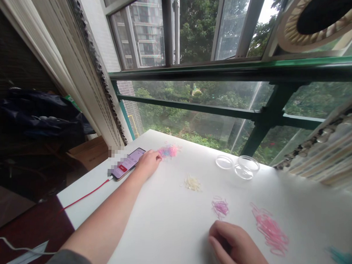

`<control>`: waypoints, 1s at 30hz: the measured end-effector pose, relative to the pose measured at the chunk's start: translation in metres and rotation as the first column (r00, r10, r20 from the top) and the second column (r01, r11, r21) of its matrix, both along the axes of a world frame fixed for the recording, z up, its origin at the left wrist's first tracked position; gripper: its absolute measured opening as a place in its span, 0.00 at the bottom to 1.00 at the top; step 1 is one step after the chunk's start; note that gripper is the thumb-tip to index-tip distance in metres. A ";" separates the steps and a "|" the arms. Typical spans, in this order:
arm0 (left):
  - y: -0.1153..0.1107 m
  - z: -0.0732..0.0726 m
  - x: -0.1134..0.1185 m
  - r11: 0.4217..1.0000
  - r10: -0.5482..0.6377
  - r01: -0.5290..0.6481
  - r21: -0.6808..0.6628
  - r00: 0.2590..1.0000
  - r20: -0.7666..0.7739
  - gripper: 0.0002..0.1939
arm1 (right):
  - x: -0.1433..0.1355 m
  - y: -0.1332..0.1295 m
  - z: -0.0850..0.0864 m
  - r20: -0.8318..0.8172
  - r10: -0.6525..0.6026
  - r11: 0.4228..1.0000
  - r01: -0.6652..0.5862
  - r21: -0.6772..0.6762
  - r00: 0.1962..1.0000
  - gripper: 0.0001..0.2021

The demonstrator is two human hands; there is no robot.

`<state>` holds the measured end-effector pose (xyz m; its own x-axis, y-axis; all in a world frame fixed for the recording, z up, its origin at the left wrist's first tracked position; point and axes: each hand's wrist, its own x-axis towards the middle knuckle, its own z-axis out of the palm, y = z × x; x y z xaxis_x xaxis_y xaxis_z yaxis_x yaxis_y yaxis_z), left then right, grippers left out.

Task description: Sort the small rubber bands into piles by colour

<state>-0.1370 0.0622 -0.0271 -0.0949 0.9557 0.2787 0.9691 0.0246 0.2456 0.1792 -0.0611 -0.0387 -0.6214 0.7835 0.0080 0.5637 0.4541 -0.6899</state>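
Note:
My left hand reaches to the far side of the white table, fingertips pinched together at the edge of a mixed pile of pink, blue and purple small elastic bands. Whatever is between those fingertips is too small to make out. Close to me, my right hand rests loosely curled, with nothing visible in it. Just beyond it lies a small heap of purple elastic bands. A larger pink heap is to its right. Pale yellow bands lie between the two hands, and teal bands at the right edge.
A phone with a red cable lies left of my left hand. Clear round dishes stand near the back edge of the white table. Behind are a green railing and windows; a curtain hangs at left.

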 end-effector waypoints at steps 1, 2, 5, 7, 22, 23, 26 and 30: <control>0.000 -0.001 0.000 1.000 -0.007 0.007 0.013 1.000 0.000 0.07 | 0.000 0.000 0.000 0.000 0.000 1.000 0.000 0.001 1.000 0.09; -0.001 -0.001 0.001 0.999 -0.016 0.016 0.030 1.000 0.008 0.07 | 0.000 0.000 0.000 0.000 -0.002 1.000 0.002 0.003 1.000 0.09; 0.000 -0.002 0.000 0.994 -0.059 0.050 0.095 0.993 0.098 0.07 | 0.000 0.000 -0.001 -0.001 0.003 1.000 -0.003 0.004 1.000 0.09; 0.001 -0.002 -0.001 0.989 -0.083 0.052 0.140 0.971 0.226 0.07 | -0.001 0.000 -0.002 -0.002 0.004 1.000 -0.004 0.003 1.000 0.09; -0.017 0.001 0.051 0.949 -0.250 0.276 0.150 0.373 0.894 0.09 | -0.004 -0.001 0.007 -0.046 -0.031 1.000 0.030 -0.002 0.998 0.08; -0.020 0.001 0.055 0.947 -0.240 0.291 0.137 0.353 0.904 0.10 | -0.004 -0.001 0.006 -0.053 -0.032 0.999 0.032 0.001 0.998 0.08; -0.026 0.000 0.064 0.940 -0.202 0.327 0.099 0.296 0.934 0.12 | -0.003 -0.002 0.005 -0.065 -0.037 0.999 0.037 0.006 0.997 0.07; -0.028 0.003 0.066 0.943 -0.166 0.327 0.066 0.292 0.942 0.14 | -0.002 -0.003 0.005 -0.065 -0.035 0.999 0.035 0.004 0.997 0.07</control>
<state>-0.0711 0.0343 -0.0239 0.0337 0.9973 0.0650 0.0698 -0.0672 0.9953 0.1776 -0.0642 -0.0335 -0.5916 0.8046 0.0515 0.5338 0.4388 -0.7229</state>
